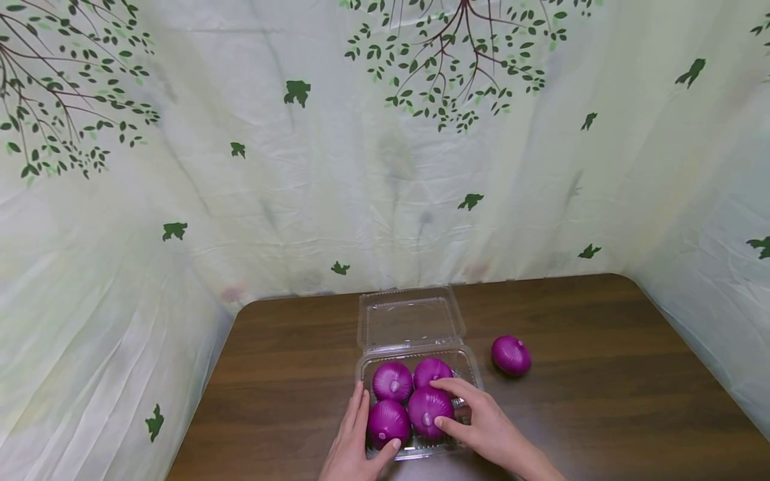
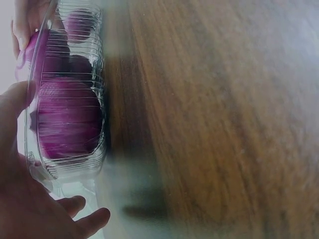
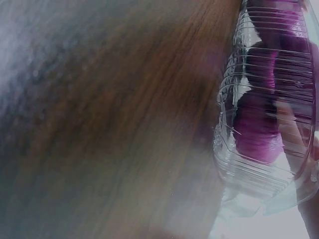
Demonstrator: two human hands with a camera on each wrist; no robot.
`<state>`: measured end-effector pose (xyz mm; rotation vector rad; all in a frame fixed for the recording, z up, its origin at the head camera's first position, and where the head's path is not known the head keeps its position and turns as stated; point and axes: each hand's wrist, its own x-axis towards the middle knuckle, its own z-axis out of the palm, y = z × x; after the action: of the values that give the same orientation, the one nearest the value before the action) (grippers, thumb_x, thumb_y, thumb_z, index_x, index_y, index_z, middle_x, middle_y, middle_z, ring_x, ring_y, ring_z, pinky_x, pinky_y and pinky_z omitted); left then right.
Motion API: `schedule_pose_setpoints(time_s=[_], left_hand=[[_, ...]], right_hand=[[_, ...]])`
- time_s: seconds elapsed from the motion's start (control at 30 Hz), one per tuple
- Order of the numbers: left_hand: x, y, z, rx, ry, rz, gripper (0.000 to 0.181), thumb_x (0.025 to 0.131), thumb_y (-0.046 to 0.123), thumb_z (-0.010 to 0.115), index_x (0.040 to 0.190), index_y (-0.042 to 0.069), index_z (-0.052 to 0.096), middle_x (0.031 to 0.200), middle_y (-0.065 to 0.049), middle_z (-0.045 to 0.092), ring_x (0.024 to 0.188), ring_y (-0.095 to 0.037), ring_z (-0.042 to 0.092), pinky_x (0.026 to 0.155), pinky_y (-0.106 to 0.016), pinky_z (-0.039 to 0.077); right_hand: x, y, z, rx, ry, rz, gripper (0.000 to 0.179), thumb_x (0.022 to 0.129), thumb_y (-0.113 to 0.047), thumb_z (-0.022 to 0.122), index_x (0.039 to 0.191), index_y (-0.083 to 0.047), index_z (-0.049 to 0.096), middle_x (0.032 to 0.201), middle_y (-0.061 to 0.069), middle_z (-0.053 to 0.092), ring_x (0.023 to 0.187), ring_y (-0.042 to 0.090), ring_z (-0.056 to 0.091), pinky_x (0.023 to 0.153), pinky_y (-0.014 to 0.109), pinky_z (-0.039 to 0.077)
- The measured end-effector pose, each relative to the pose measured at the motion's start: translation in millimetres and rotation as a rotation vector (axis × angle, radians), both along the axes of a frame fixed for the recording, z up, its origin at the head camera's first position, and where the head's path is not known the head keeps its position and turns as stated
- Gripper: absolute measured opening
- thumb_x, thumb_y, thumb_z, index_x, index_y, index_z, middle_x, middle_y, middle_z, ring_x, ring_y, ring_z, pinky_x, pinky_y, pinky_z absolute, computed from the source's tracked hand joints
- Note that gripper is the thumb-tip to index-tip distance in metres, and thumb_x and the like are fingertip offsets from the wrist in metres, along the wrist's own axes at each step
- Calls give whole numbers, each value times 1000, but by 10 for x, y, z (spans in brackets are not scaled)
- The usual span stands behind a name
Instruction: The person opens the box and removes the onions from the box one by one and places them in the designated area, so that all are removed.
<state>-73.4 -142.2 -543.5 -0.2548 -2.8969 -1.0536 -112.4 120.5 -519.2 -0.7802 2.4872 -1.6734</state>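
Observation:
A clear plastic clamshell container (image 1: 424,455) stands on the table with several purple onions inside. My right hand (image 1: 490,427) pinches the front-right onion (image 1: 430,413) between thumb and fingers. That onion sits higher than its neighbours: the front-left onion (image 1: 388,423), the back-left onion (image 1: 393,381) and the partly covered back-right onion (image 1: 432,369). Along the container's left side lies my left hand (image 1: 351,444), fingers extended and thumb at the front-left corner. In the left wrist view, the left thumb (image 2: 20,97) touches the rim. One more onion (image 1: 511,355) lies outside, right of the container.
The container's hinged lid (image 1: 412,322) lies folded back towards the far edge of the brown wooden table (image 1: 289,374). Behind and beside the table hangs a pale curtain (image 1: 385,167) printed with branches and green leaves.

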Motion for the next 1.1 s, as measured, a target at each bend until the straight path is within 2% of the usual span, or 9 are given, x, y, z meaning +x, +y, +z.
schedule_pose_setpoints(time_s=[0.13,0.3,0.53,0.8,1.1], left_hand=[[-5,0,-11,5,18,0,98,82,56,70,150,-3,34,162,-10,18,142,-37,28,102,-59,39],[-6,-3,-18,7,20,-2,98,82,56,70,150,-3,33,162,-10,18,142,-37,28,102,-60,38],[-4,4,-11,3,6,-3,98,83,58,69,151,-3,33,163,-9,16,142,-37,27,102,-61,38],[-1,12,-6,6,13,-3,97,83,57,70,150,-3,33,163,-9,17,142,-37,27,102,-60,38],[-2,13,-14,10,19,0,98,83,57,70,151,-3,33,162,-10,17,142,-36,27,103,-58,37]], right_hand=[[-7,5,1,-13,-23,11,50,89,-29,75,135,-21,57,136,-6,54,111,17,59,82,31,56],[-4,18,-16,65,30,23,51,89,-34,74,136,-22,57,136,-6,53,111,15,58,81,31,56],[-6,35,-14,90,46,64,51,89,-29,75,136,-22,56,135,-5,53,106,14,58,80,31,55],[-8,37,4,197,89,65,62,82,-22,78,139,-26,55,134,-14,49,112,12,54,88,36,52],[-24,37,-5,248,115,89,61,82,-28,80,138,-24,57,127,-14,50,108,10,53,88,34,52]])
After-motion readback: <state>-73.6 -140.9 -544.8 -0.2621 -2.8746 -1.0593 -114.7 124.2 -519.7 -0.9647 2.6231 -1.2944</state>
